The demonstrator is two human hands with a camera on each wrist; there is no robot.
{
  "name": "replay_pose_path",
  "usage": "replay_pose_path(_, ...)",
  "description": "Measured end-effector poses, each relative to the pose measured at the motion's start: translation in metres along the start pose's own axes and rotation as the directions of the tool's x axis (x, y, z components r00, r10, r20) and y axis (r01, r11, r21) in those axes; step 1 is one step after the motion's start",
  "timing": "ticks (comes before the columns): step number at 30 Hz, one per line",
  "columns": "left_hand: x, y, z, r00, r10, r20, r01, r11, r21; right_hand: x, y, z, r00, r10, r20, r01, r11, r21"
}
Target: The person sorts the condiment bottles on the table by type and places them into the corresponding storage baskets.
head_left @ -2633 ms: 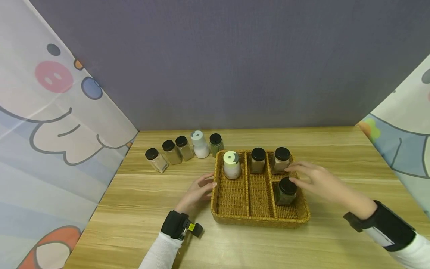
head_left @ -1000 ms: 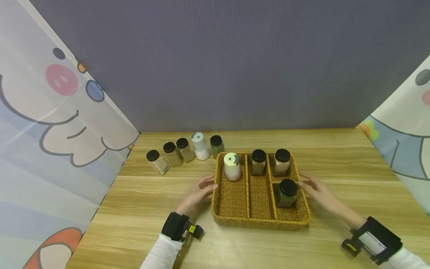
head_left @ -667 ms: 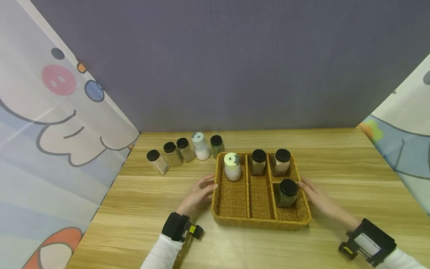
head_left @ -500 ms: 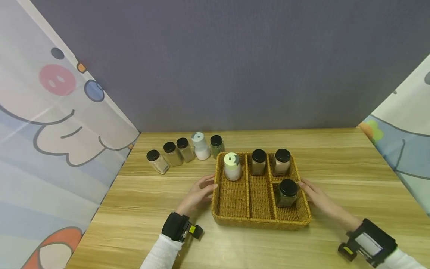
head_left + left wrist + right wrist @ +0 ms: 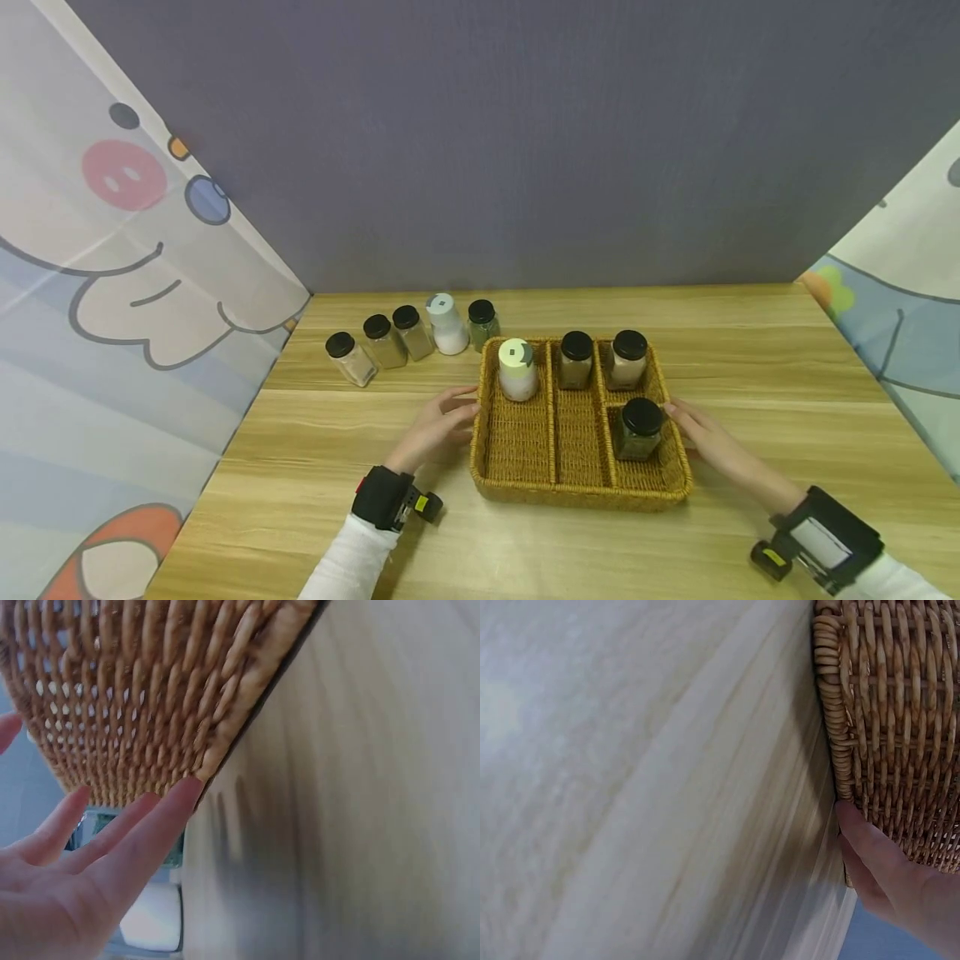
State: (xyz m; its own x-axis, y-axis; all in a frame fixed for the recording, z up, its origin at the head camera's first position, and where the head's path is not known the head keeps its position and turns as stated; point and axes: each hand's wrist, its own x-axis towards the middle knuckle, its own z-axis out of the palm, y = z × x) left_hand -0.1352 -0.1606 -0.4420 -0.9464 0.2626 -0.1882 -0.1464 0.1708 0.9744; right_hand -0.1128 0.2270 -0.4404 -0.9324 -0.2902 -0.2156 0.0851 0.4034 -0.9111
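Observation:
A woven basket (image 5: pixel 577 497) with several compartments stands on the table. In its left compartment is a white bottle with a pale cap (image 5: pixel 517 375); a black-lidded jar (image 5: pixel 575 362) occupies the back of the middle one. On the right, a jar of pale contents (image 5: pixel 627 362) is behind a dark green jar (image 5: pixel 639 433). My left hand (image 5: pixel 435 429) is at the basket's left side, its fingers extended with fingertips by the lower edge in the left wrist view (image 5: pixel 105 862). My right hand (image 5: pixel 708 437) touches the right side, fairly straight fingers (image 5: pixel 877 851) against the basket's bottom edge.
Left of and behind the basket stands a row on the table: three black-lidded jars of pale or tan contents, including one jar (image 5: pixel 351 360) at the far left, a white bottle (image 5: pixel 447 325) and a green jar (image 5: pixel 483 325). A grey panel (image 5: pixel 555 167) rises behind the table.
My right hand has come away from the jars inside the basket and down to its right side. My left hand has shifted slightly left just now. The jars keep their places in the basket.

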Motion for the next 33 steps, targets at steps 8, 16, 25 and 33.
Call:
replay_pose_path(8,-0.003,0.012,-0.021,1.0,-0.007,0.027,0.006,1.0,0.016,-0.001,-0.002,0.002,1.0,0.011,0.008,-0.011,1.0,0.012)
replay_pose_path(16,-0.001,0.027,-0.05,0.994,0.092,-0.065,-0.081,0.984,0.159,0.0,-0.001,0.002,1.0,0.01,-0.003,-0.01,1.0,0.003)
replay_pose_path(25,-0.003,0.045,-0.086,0.93,0.308,-0.199,-0.211,0.893,0.399,-0.001,-0.001,0.003,1.0,0.017,-0.006,-0.017,1.0,0.006)
replay_pose_path(33,0.035,-0.014,-0.155,0.783,0.559,-0.272,-0.247,0.681,0.69,0.0,0.0,0.003,1.0,0.024,-0.013,-0.024,1.0,0.0)
